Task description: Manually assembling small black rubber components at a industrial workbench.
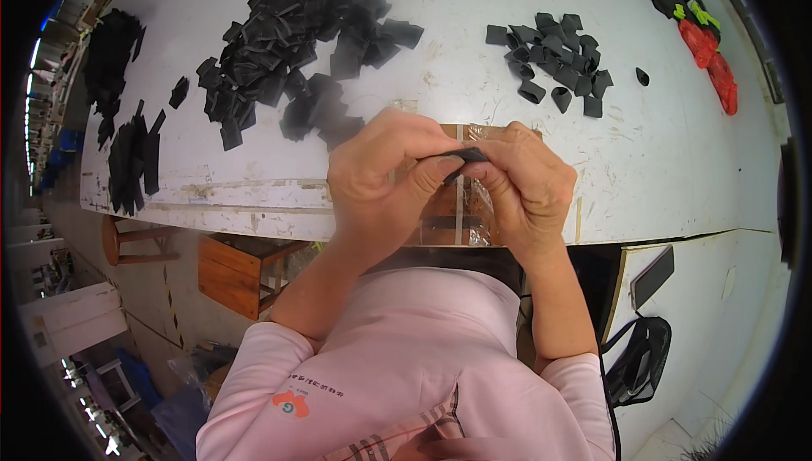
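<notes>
A small black fabric piece (468, 156) is pinched between both my hands above the near edge of the white table. My left hand (378, 165) grips its left side between thumb and fingers. On its right side, my right hand (533, 183) has thumb and forefinger closed on it. The piece looks folded or curled; fingers cover part of it. Beneath my hands lies a brown panel (441, 207) with clear tape on it. A big heap of flat black fabric pieces (275, 38) spreads beyond my left hand. Several folded, tube-like black pieces (558, 51) lie beyond my right.
More black strips (134, 161) and a dark pile (114, 59) lie at the table's (457, 46) left end. Far right are a red plastic bag (709, 59) and dark cloth. A wooden stool (233, 273) stands below left; a phone (652, 279) and black bag (643, 359) lie right.
</notes>
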{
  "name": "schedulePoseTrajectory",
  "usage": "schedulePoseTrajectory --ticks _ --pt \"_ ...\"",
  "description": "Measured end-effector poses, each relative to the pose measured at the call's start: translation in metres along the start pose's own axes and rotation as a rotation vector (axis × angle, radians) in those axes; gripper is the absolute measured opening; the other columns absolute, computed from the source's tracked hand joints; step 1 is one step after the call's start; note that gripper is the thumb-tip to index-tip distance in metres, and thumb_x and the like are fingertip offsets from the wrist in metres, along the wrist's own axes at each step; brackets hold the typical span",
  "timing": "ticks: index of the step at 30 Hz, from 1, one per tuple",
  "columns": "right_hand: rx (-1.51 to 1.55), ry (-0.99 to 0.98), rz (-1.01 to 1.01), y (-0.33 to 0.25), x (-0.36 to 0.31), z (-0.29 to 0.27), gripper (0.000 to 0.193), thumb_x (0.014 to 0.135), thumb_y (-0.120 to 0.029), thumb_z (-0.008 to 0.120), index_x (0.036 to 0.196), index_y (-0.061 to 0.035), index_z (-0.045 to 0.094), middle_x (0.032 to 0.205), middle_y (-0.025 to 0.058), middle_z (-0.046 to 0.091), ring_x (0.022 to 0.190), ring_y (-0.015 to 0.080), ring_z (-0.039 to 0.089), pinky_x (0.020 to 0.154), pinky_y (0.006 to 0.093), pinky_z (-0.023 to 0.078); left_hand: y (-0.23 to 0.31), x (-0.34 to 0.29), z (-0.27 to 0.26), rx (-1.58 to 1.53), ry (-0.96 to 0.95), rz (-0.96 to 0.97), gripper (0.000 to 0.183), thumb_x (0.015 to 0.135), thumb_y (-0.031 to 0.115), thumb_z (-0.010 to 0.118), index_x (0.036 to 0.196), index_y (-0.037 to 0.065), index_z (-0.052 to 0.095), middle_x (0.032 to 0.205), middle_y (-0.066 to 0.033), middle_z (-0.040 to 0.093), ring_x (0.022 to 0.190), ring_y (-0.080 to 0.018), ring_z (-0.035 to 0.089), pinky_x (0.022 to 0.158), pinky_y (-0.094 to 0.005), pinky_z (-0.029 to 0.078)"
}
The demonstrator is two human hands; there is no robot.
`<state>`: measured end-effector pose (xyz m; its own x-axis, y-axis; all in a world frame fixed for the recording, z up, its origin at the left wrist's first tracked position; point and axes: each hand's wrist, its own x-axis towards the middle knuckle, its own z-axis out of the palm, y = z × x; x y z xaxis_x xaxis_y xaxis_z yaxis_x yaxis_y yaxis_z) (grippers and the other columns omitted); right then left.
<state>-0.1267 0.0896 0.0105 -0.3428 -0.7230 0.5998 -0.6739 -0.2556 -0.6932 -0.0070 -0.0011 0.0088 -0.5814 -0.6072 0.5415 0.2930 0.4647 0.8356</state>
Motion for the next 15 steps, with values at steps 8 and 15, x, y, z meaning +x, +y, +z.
schedulePoseTrajectory --ticks 8,15 --pt "-0.037 0.056 -0.064 0.001 -0.005 0.009 0.012 0.068 -0.004 0.065 0.078 -0.0004 0.061 0.061 0.0066 0.054 0.055 0.0193 0.048 0.05 0.0269 0.039 -0.005 -0.003 -0.002 0.149 -0.043 0.038 0.01 0.077 0.001 0.06 0.086 -0.003 0.058 0.07 -0.0071 0.061 0.06 -0.0089 0.055 0.053 -0.0182 0.042" --pt "-0.068 -0.045 -0.03 -0.002 0.005 -0.003 0.01 0.07 -0.005 0.065 0.075 -0.0008 0.058 0.064 0.008 0.053 0.053 0.0148 0.045 0.047 0.0252 0.036 -0.019 -0.034 0.016 0.338 0.24 -0.058 0.009 0.079 0.01 0.059 0.086 0.006 0.054 0.067 -0.0067 0.057 0.058 -0.0196 0.056 0.051 -0.0299 0.043"
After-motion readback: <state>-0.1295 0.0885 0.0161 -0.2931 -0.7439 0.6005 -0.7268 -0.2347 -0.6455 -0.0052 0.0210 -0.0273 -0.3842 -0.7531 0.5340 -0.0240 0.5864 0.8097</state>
